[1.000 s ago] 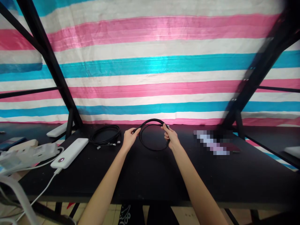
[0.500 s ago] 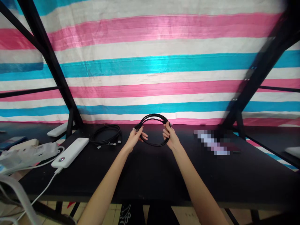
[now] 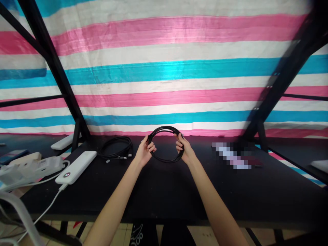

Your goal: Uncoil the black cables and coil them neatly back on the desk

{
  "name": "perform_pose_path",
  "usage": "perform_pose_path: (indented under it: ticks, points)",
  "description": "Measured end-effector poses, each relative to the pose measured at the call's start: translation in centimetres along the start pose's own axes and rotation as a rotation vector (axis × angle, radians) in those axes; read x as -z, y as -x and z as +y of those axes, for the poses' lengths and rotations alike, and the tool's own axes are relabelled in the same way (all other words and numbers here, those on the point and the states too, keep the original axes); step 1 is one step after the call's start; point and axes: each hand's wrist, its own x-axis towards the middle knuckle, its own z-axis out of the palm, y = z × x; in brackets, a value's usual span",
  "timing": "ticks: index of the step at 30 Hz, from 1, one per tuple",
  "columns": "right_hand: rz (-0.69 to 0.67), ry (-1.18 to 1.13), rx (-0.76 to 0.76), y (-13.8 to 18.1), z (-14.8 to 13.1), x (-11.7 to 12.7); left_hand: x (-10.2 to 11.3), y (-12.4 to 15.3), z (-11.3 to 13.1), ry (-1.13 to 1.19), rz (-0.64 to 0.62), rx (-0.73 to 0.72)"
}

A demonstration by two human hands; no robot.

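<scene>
A black cable is wound into a round coil of a few loops, held up over the dark table in front of me. My left hand grips the coil's left side, thumb on top and fingers curled round it. On the opposite side my right hand pinches the loops between thumb and curled fingers. The cable's ends are mostly covered by my hands. To the left of my left hand, a second coiled black cable lies on the table, its metal-tipped plugs toward me.
A white power bank with a white cord lies left on the black table. Beyond it are white plugs on a power strip. A blurred-out flat item is at right. Black metal posts stand before a striped sheet.
My left hand has shifted slightly left and closed its fingers more round the coil. The loop looks wider and rounder. My right hand stays nearly in place.
</scene>
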Motion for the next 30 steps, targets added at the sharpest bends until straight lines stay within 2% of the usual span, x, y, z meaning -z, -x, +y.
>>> perform_pose_path:
  ticks: [11,16,20,25,27,30]
  points:
    - [-0.071,0.050,-0.028,0.4,-0.2,-0.3,1.0,-0.4,0.0,0.157,0.021,0.129]
    - [-0.035,0.107,-0.036,0.2,-0.1,-0.1,1.1,-0.4,-0.2,0.199,0.004,0.133]
    - [0.031,0.156,0.030,-0.2,0.6,0.2,1.0,-0.2,-0.2,0.191,-0.015,0.121]
    - [0.068,0.201,0.070,-0.5,0.7,0.5,0.3,0.8,1.0,0.185,-0.113,0.156]
    - [0.026,0.224,0.040,-0.3,0.3,0.5,0.2,1.2,1.5,0.167,-0.147,0.204]
    - [-0.091,0.292,-0.039,0.3,-0.1,0.3,0.6,1.5,1.9,0.014,-0.259,0.299]
